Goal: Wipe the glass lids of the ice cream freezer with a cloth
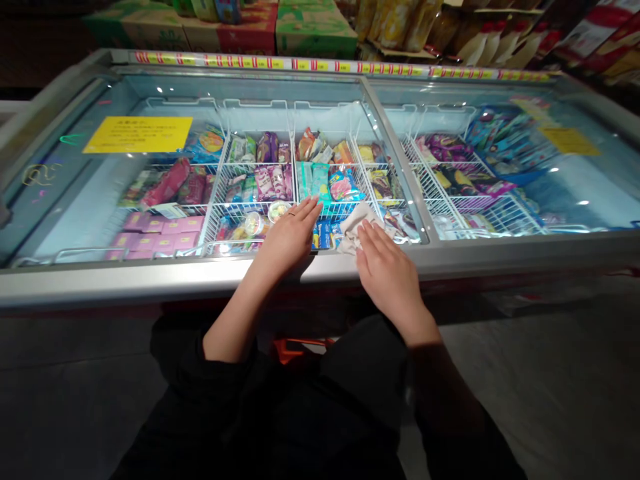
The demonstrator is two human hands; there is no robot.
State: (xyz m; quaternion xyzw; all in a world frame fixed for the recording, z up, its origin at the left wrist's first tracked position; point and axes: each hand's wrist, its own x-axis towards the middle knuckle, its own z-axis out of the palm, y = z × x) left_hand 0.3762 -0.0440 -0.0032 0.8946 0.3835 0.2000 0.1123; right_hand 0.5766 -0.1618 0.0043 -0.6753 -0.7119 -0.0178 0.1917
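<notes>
My left hand (294,230) lies flat, fingers stretched out, over the near part of the freezer's glass lid (260,87). It holds nothing. To its right, my right hand (389,273) presses a crumpled off-white cloth (361,217) against the glass close to the front metal rim (320,268). The fingers rest on top of the cloth, and part of it is hidden under them. Beneath the glass, wrapped ice creams (270,180) fill white wire baskets (215,213). Round tubs (254,223) lie just left of my left hand.
Pink boxes (155,233) are stacked at the freezer's left. A yellow notice (137,135) is on the left glass, another (570,141) on the right. Price labels (320,65) line the back edge. Behind stand cartons (315,30) and jars (400,23).
</notes>
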